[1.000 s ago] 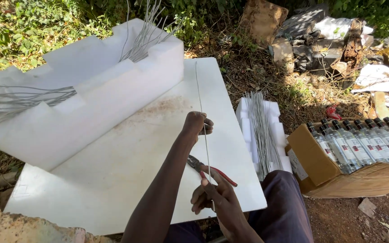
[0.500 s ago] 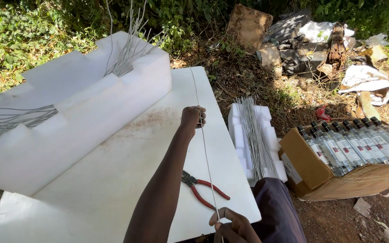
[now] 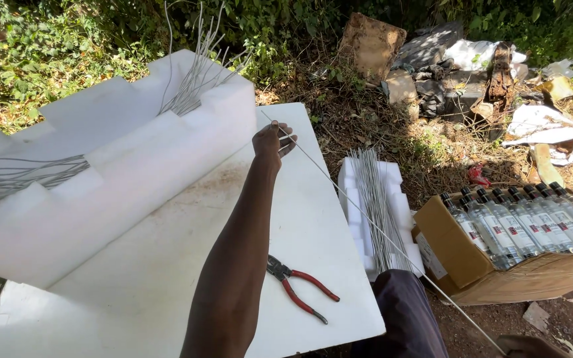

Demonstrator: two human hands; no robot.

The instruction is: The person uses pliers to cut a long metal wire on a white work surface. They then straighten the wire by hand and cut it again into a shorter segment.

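Open brown cardboard box (image 3: 462, 255) at right, white-labelled clear bottles (image 3: 522, 222) lying inside

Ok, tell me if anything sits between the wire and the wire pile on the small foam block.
Nothing visible does. The wire runs from the left hand over the white board's edge to the right hand, passing just above the wire pile on the foam block. The pliers lie aside on the board.
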